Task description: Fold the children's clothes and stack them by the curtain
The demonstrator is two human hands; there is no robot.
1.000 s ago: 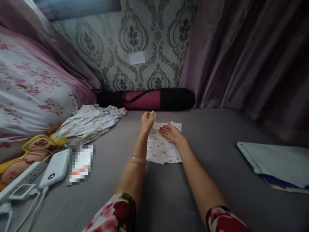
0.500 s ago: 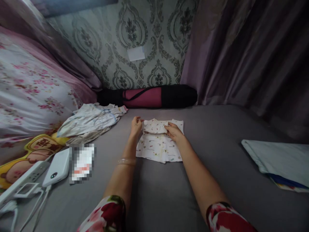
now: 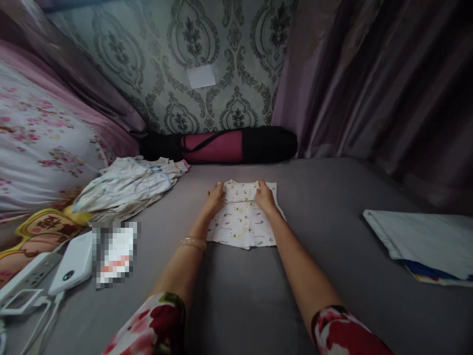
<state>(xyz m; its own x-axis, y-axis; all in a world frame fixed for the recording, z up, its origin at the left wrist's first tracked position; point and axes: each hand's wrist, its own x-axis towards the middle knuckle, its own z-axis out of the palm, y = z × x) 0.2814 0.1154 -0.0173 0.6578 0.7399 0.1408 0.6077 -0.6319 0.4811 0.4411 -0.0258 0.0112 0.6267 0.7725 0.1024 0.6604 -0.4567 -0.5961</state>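
A small white baby shirt (image 3: 242,222) with a scattered print and a yellowish front placket lies on the grey bed sheet. Across its upper part runs a folded-over band of the same cloth. My left hand (image 3: 215,198) closes on the shirt's upper left edge, a bangle on that wrist. At the right end of the folded band, my right hand (image 3: 265,196) grips the cloth, its thumb on top. Some fingertips of both hands are hidden.
Crumpled baby clothes (image 3: 125,182) lie at the left, near a power bank (image 3: 72,261), a power strip (image 3: 29,276) and cables. Folded pale cloth (image 3: 424,241) rests at the right. A long black and maroon bag (image 3: 218,147) lies along the wall.
My left hand has moved right onto the shirt's edge. The folded band now lies flatter and closer to the collar, with my right hand slightly higher on it. The view has shifted slightly.
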